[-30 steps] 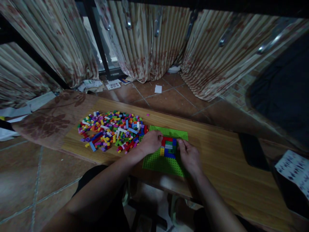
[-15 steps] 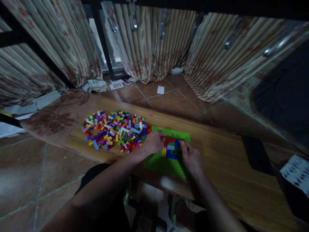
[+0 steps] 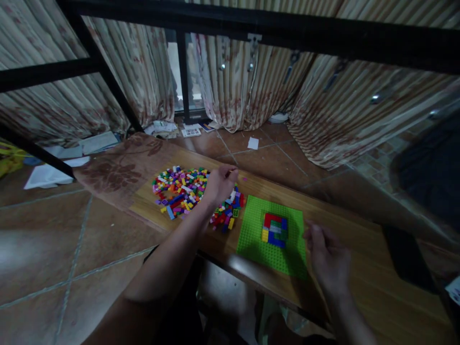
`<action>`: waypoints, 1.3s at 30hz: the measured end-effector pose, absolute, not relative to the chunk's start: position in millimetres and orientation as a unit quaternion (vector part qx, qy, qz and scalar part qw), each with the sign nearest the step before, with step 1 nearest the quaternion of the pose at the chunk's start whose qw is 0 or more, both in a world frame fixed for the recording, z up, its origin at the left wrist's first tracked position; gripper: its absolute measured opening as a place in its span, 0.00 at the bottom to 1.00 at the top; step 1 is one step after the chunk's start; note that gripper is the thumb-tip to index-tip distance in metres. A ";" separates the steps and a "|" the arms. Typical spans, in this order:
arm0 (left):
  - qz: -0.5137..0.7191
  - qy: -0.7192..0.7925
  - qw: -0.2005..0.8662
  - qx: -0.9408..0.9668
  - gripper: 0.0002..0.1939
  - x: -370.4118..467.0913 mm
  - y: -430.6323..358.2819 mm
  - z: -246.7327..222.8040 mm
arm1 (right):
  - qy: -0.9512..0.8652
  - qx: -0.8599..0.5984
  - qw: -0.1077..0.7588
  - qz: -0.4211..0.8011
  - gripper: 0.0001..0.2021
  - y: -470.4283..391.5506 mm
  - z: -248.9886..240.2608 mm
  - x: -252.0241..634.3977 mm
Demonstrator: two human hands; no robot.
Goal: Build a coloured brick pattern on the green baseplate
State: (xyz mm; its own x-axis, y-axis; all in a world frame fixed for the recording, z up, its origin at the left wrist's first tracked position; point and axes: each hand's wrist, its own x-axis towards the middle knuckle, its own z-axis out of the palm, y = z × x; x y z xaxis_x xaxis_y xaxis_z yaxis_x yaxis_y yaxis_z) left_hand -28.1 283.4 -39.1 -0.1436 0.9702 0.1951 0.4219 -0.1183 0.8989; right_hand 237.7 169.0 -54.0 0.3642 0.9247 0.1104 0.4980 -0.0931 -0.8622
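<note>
My left hand (image 3: 220, 186) hovers over the right side of a pile of small toy bricks (image 3: 187, 187). Its fingers are curled together near the thumb, and what they hold, if anything, is too small to make out. On the green baseplate (image 3: 251, 239) sits a squarish build of bricks (image 3: 275, 230) in red, blue, yellow and green, with a pale grey piece at its middle. Just past the plate's right edge is my right hand (image 3: 328, 256), apart from the build. Motion smears its bent fingers.
The plate and pile lie on a long wooden bench (image 3: 359, 258). A patterned cloth (image 3: 111, 167) covers its left end, and a dark flat object (image 3: 406, 258) lies at the right. One pink brick (image 3: 245, 178) lies near the far edge. Papers (image 3: 160, 128) are on the tiled floor.
Both hands have come away from the build. My left hand has moved left and away over the pile, my right hand to the right. The camera view has shifted too.
</note>
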 end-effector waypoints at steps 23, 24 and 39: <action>0.552 0.593 0.338 0.479 0.13 -106.4 273.8 -25.0 | -0.638 -0.672 0.294 0.237 0.21 167.6 -100.3 80.4; 0.538 0.590 0.342 0.496 0.13 -104.3 272.9 -26.4 | -0.613 -0.665 0.325 0.279 0.21 166.7 -99.5 81.8; 0.196 0.406 0.542 0.709 0.12 -26.7 224.3 -37.5 | -0.319 -0.567 0.551 0.522 0.18 137.3 -79.9 111.8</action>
State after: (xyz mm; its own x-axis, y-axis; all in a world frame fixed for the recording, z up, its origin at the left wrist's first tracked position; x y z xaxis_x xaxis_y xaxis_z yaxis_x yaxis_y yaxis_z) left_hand -26.7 224.3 -37.5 0.5939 0.7881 -0.1614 0.3630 -0.0834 0.9281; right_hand 111.8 137.3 -79.9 0.2507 0.9378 -0.2403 -0.2137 -0.1885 -0.9585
